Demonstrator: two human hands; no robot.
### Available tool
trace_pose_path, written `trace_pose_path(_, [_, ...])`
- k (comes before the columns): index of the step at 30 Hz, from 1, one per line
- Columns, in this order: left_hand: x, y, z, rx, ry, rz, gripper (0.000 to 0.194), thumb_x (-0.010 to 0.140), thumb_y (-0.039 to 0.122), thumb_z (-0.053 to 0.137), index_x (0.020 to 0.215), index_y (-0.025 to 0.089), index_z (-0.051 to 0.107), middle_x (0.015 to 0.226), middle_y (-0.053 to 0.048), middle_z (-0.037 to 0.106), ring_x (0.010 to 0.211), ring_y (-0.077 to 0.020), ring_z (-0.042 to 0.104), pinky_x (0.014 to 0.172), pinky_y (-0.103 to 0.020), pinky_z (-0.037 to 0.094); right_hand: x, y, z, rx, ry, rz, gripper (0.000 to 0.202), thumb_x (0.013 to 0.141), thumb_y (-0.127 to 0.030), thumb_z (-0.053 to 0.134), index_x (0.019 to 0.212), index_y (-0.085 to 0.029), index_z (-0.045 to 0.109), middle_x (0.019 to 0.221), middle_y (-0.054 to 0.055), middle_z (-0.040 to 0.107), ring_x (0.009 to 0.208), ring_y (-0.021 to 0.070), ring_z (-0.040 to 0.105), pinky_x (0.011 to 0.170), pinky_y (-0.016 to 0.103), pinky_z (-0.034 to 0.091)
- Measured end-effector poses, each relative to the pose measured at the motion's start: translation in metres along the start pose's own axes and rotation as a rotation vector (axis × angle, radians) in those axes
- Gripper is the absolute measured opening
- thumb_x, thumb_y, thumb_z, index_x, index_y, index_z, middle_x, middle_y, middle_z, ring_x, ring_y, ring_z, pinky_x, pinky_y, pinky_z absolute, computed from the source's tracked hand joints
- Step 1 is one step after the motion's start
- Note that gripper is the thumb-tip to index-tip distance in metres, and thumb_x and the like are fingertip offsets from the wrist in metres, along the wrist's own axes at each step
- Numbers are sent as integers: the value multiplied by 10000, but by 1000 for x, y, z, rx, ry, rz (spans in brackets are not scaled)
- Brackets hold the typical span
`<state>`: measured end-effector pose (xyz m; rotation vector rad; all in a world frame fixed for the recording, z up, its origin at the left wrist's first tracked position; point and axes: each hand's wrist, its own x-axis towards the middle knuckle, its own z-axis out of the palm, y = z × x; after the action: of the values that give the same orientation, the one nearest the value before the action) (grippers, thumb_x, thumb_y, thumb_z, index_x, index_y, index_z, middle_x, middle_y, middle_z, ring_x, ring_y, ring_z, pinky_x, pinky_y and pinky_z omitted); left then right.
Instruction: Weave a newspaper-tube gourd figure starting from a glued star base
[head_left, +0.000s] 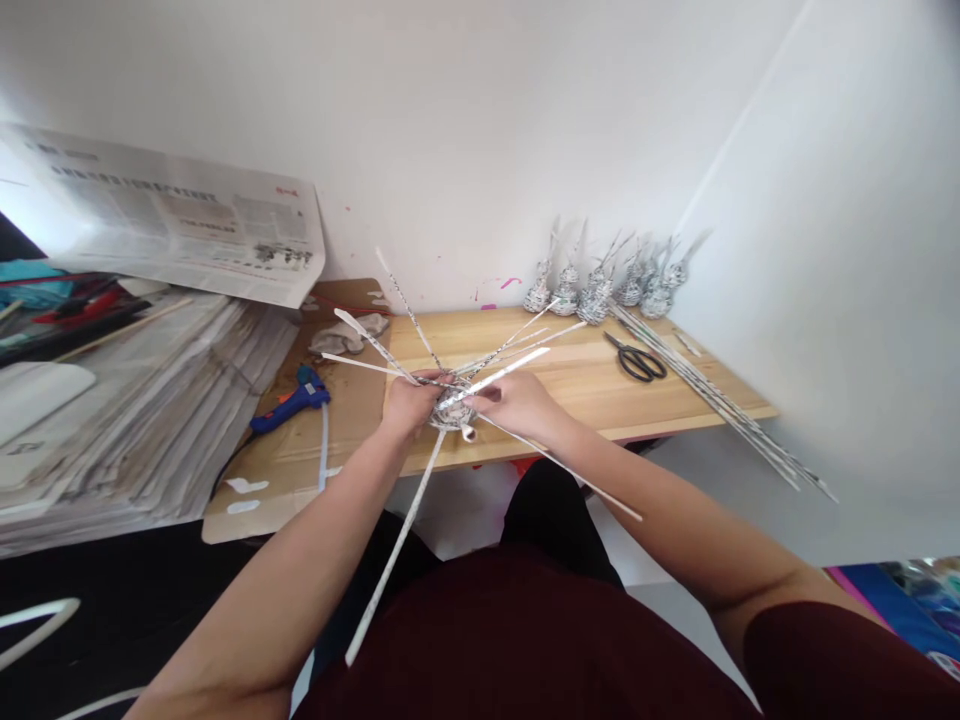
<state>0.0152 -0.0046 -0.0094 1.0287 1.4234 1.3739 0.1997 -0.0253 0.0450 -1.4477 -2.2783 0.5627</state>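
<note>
The woven piece (453,410) is sitting between both hands, left grip (421,400) and right grip (501,400) pinching its rim.

Wooden tabletop (525,415) — woven paper figures (596,300) along wall edge; black-handled scissors (636,360), long paper sticks (720,405) beside — cardboard sheet (289,465) at left end.

I see a blue glue gun (292,404) on brown cardboard (285,470), just beside a tall paper stack (187,400) with a newspaper sheet (225,225) above it; black scissors (637,362) lie on the wooden surface (581,380), near gourd-shaped woven pieces (596,298)
</note>
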Motion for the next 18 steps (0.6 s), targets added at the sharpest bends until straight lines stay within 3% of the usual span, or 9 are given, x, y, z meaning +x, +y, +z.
trace_pose_path(4, [2,-9,2,-44,18,21,364,524,345,835,825,152,774,776,-76,756,653,-189,676,598,-271,527,4,-6,11,-69,59,19,219,817,-364,625,751,-184,731,759,50,729,745,203,647,625,268,397])
trace_pose_path(8, [0,-13,5,-52,30,20,355,523,341,842,819,158,771,763,-72,753,650,-190,678,595,-272,532,8,2,22,36,73,73,81,748,-216,640,700,-180,696,717,39,709,694,197,634,608,262,406])
trace_pose_path(12, [-4,-11,6,-106,14,-19,363,490,317,855,800,148,768,751,-73,752,642,-193,682,604,-282,540,10,6,27,127,61,120,77,705,-205,667,629,-199,675,654,31,686,694,215,640,636,278,445])
trace_pose_path(18, [-11,-3,4,-178,-48,-127,471,407,328,898,804,116,762,688,-67,737,573,-175,658,595,-289,546,13,15,33,282,84,114,76,701,-158,662,702,-210,717,726,12,729,749,202,663,692,269,493])
